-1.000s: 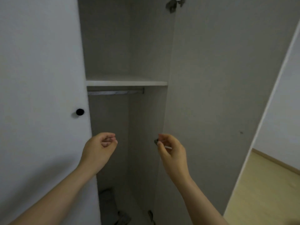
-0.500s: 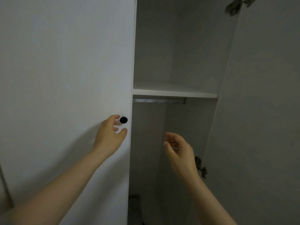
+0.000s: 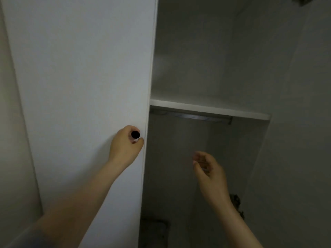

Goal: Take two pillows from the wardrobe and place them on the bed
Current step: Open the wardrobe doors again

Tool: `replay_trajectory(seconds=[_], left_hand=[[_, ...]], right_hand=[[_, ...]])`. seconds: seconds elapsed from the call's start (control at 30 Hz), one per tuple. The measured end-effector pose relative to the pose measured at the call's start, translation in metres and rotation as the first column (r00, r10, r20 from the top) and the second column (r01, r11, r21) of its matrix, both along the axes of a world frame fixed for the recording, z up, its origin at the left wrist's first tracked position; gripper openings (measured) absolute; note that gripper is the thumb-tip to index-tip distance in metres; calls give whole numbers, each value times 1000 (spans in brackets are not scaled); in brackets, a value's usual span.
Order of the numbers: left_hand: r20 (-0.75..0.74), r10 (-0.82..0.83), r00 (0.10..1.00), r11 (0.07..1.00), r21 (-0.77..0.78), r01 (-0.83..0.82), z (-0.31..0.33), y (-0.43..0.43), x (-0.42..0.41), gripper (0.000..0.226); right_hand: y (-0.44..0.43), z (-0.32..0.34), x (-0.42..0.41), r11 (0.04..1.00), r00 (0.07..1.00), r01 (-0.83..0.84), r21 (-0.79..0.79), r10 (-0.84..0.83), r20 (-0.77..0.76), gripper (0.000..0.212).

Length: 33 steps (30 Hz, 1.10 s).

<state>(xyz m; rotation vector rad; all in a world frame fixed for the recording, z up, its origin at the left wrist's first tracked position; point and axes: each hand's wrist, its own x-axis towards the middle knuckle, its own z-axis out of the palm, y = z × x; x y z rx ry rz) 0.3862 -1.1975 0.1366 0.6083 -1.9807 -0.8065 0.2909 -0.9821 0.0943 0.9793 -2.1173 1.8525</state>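
My left hand (image 3: pixel 125 147) has its fingers and thumb curled round the black knob (image 3: pixel 135 134) near the free edge of the closed door (image 3: pixel 80 86), pinching it. My right hand (image 3: pixel 209 172) hangs in front of the open half of the wardrobe (image 3: pixel 197 59), fingers loosely bent and holding nothing. Beyond it the shelf (image 3: pixel 209 110) looks bare on top, with a rail (image 3: pixel 197 117) under it. Low down there is a dark shape (image 3: pixel 154 230) I cannot make out. I see no pillows in this half, so I judge they are behind the closed door or out of view. I take the step in hand to be opening that door. Next I would pull the knob towards me and swing the panel wide, with the right hand kept out of its path and ready to reach in
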Motion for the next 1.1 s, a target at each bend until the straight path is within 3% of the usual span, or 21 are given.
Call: replay_trajectory(seconds=[0.53, 0.87, 1.1], left_hand=[[-45, 170, 984, 984, -49, -172, -7, 55, 127, 30], [-25, 212, 977, 967, -138, -214, -7, 53, 182, 37], [-1, 220, 976, 961, -170, -217, -12, 40, 218, 38]], right_hand=[[-48, 40, 61, 915, 915, -399, -64, 392, -92, 21], [-95, 118, 124, 700, 669, -713, 40, 697, -259, 28], [-122, 123, 157, 589, 574, -808, -5, 785, -234, 18]])
